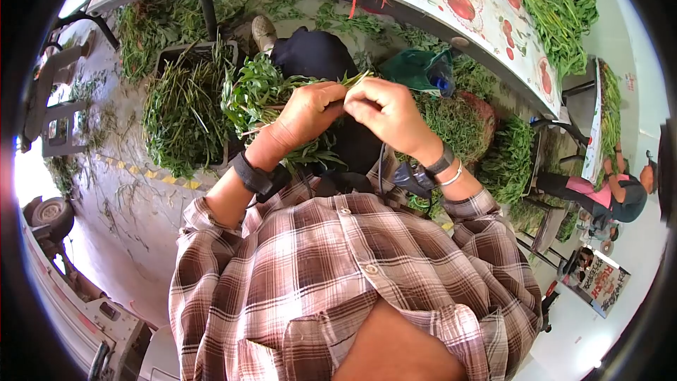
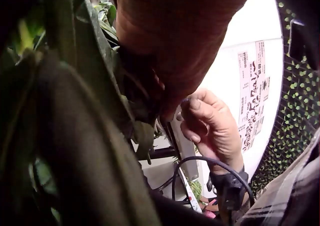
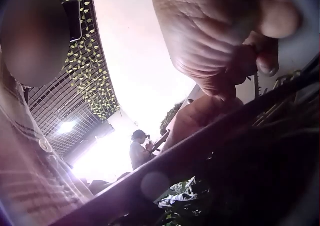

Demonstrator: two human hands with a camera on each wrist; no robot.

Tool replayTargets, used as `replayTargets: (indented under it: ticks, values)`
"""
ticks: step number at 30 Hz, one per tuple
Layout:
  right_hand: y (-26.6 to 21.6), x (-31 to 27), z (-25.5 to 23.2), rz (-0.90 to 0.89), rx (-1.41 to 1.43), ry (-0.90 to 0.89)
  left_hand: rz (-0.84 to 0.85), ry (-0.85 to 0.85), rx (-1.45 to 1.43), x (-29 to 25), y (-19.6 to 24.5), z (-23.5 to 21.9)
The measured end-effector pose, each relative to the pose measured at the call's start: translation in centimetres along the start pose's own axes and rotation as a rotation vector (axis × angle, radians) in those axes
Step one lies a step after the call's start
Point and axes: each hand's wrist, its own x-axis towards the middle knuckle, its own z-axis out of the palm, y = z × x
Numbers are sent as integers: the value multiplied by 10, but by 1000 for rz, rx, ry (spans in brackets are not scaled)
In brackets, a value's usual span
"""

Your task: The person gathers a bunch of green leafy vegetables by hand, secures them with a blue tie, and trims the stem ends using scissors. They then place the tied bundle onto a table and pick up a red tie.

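I hold a bunch of leafy green stems (image 1: 257,95) in front of my chest. My left hand (image 1: 307,113) grips the bunch around its stalks, leaves pointing left. My right hand (image 1: 384,109) pinches the stalk ends (image 1: 356,79) just beside the left hand, and the two hands touch. In the left wrist view the left palm (image 2: 180,36) fills the top, dark leaves (image 2: 75,111) hang at the left, and the right hand (image 2: 212,128) is curled beyond. The right wrist view shows the right hand (image 3: 220,36) with its fingertips (image 3: 265,61) closed on a thin stem.
A crate of loose greens (image 1: 183,116) stands on the floor at the left, a round basket of greens (image 1: 469,123) at the right. A table with a patterned cloth (image 1: 423,0) carries more greens (image 1: 557,7). Another person (image 1: 610,194) sits at the far right.
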Motion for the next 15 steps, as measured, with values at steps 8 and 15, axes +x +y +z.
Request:
replayTargets:
  ticks: [8, 15]
  values:
    - [4, -1, -27, 139, -138, 39, -140, 23, -178, -2, 2, -2]
    - [9, -6, -6, 119, -221, -45, -111, 51, -198, -3, 1, -1]
